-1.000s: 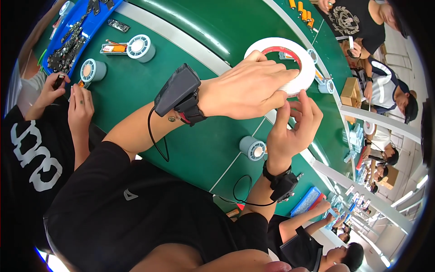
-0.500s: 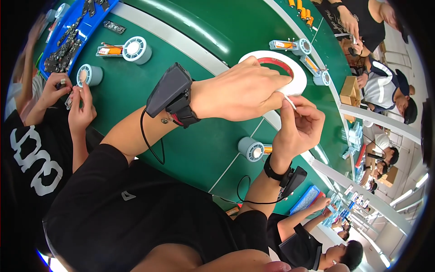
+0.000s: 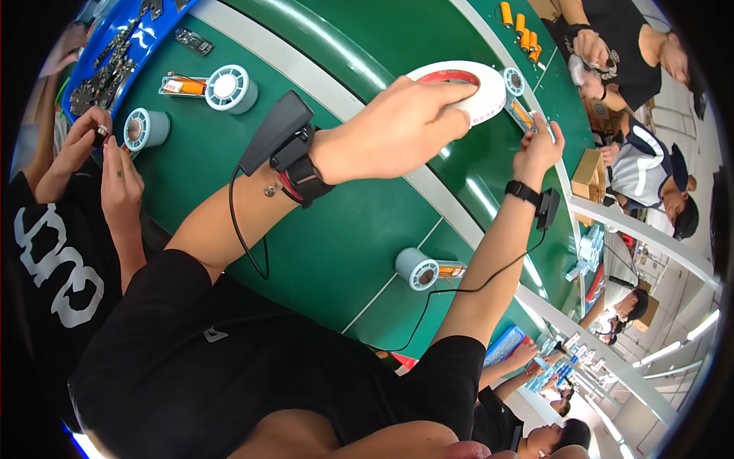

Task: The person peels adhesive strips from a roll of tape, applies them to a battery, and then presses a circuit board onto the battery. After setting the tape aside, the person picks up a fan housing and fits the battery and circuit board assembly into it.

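My left hand (image 3: 397, 134) grips a wide white roll of tape (image 3: 487, 103) with a red inner core, held up over the green conveyor belt. Fingers and thumb pinch its near side. On the belt's far side, my right hand (image 3: 538, 149) is stretched out. Its fingers close round the round end of a light blue housing with an orange battery (image 3: 521, 115); the hand mostly hides that round end. Close by is the round end of another light blue housing (image 3: 514, 81), partly behind the tape roll. Both my wrists wear black straps with cabled devices.
On the green table (image 3: 321, 252) lie light blue housings (image 3: 417, 268), (image 3: 231, 89) and a circuit board (image 3: 193, 42). A blue bin (image 3: 141, 57) holds dark boards. Orange batteries (image 3: 523, 34) lie across the belt. Co-workers' hands (image 3: 122, 180) work at left; others sit opposite.
My right hand has left the tape strip beside my left hand and moved away to the housing across the belt. The tape roll is lifted slightly and tilted in my left hand.
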`<state>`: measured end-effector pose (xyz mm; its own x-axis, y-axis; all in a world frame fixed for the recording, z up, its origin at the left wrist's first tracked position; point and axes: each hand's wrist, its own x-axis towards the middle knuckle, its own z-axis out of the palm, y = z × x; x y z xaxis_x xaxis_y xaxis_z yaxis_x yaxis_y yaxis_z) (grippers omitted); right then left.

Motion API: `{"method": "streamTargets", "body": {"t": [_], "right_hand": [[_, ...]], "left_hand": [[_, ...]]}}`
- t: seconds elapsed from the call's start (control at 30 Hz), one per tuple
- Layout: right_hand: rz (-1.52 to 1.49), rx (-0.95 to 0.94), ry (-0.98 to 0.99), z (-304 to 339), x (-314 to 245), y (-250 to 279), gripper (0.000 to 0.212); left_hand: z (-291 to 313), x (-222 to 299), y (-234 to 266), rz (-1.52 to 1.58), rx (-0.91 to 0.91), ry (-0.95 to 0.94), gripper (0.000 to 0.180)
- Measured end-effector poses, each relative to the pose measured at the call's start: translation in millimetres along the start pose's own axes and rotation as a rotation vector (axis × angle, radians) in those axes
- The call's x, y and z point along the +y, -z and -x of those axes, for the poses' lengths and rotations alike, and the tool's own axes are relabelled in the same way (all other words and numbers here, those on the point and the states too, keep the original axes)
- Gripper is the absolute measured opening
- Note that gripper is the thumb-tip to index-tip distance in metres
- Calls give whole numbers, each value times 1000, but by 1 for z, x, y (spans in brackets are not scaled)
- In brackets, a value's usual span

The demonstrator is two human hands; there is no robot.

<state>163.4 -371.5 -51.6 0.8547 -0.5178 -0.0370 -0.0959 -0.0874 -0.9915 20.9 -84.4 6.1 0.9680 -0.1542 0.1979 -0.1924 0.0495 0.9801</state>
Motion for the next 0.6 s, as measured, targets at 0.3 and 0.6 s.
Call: {"method": "streamTargets", "body": {"t": [0.3, 0.6], "right_hand": [[295, 117, 108, -22, 27, -42, 45], [854, 122, 327, -12, 25, -66, 56]], "left_hand": [[-3, 6, 12, -50, -34, 66, 26], [-4, 6, 16, -103, 8, -20, 30]]}}
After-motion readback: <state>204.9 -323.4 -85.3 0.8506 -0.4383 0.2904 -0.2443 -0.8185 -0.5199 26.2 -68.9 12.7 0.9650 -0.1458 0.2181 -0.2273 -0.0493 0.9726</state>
